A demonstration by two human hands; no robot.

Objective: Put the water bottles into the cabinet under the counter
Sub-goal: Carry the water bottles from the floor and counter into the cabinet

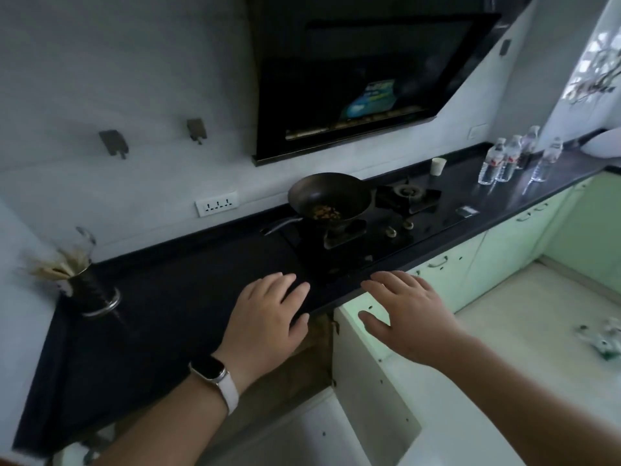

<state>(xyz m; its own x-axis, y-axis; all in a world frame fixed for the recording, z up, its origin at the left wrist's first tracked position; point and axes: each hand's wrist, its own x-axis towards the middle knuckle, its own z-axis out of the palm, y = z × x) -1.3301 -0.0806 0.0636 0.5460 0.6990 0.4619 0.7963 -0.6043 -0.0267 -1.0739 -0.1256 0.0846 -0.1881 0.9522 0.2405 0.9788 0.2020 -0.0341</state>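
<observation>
Cabinet door (366, 391) under the surface (174, 297) stands open; all four water bottles (510, 159) sit far right on the surface, none stowed. Left hand (268, 317) and right hand (406, 314) are flat, spread, empty; every transfer looks still ahead.

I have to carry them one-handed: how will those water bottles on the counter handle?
The water bottles look full and sealed, so probably heavy for their size. Tall and narrow, they may tip if nudged. Clear plastic will likely flex when squeezed.
</observation>
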